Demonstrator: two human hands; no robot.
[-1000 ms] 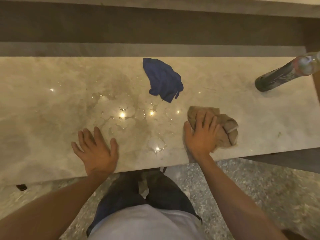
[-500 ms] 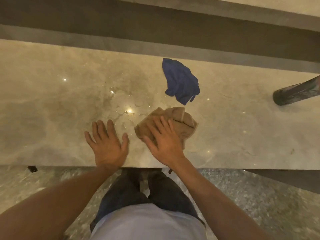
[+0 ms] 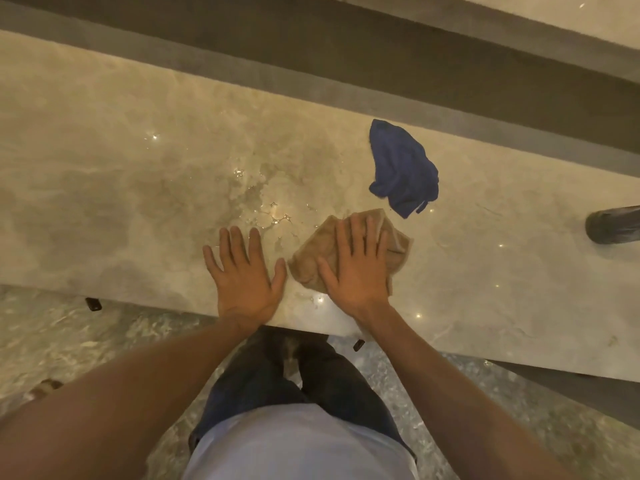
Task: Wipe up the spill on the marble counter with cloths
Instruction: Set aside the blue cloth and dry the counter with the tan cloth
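Observation:
On the marble counter point(image 3: 104, 168) a wet spill point(image 3: 266, 209) glistens in small puddles just beyond my fingers. My right hand point(image 3: 356, 268) lies flat with spread fingers on a crumpled tan cloth point(image 3: 306, 268), pressing it to the counter near the front edge, right of the spill. My left hand point(image 3: 244, 275) rests flat and bare on the marble beside it, holding nothing. A blue cloth point(image 3: 401, 168) lies loose farther back, right of the spill and apart from both hands.
A dark bottle point(image 3: 613, 225) lies on its side at the counter's right edge. A raised grey ledge point(image 3: 311, 81) runs along the back of the counter. My legs and the speckled floor point(image 3: 86, 341) are below the front edge.
My right hand slid the tan cloth left along the front edge, over the small near puddle and up beside my left hand. The blue cloth stayed put.

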